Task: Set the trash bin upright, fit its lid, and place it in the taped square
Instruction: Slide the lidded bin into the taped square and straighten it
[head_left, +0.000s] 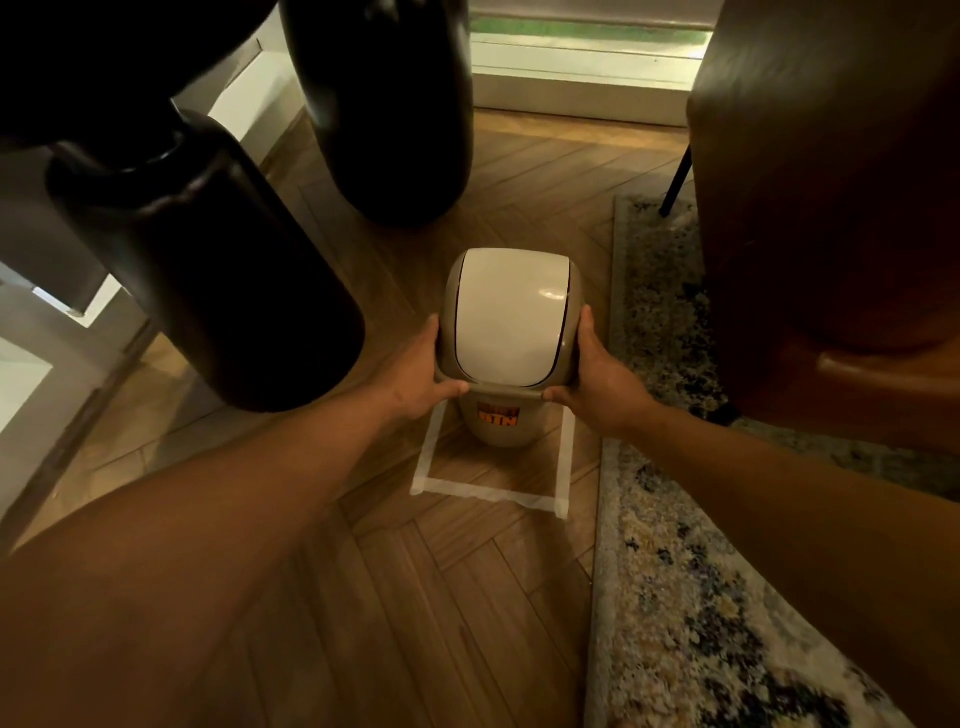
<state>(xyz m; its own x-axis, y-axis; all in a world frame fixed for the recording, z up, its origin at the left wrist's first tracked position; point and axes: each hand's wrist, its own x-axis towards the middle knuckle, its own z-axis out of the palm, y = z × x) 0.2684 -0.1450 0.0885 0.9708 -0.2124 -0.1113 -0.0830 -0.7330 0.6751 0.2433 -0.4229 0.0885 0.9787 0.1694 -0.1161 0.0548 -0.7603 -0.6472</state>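
Now, trash bin (500, 421) upright at frame centre, lid (511, 317) on, inside taped square (491, 488). Left hand (422, 375) and right hand (602, 382) clasp lid rim from both sides. Best: settle base flat, centre between tape lines, press lid evenly. Far tape edge hidden behind bin; label partly unreadable; whether lid fully seated unclear.

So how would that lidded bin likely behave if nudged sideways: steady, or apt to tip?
Probably tippy: the trash bin narrows toward its base, and the domed lid puts bulk up top. It looks like thin, stiff plastic, likely light. Its glossy surface may be slippery, which fits the left hand and right hand gripping under the rim.
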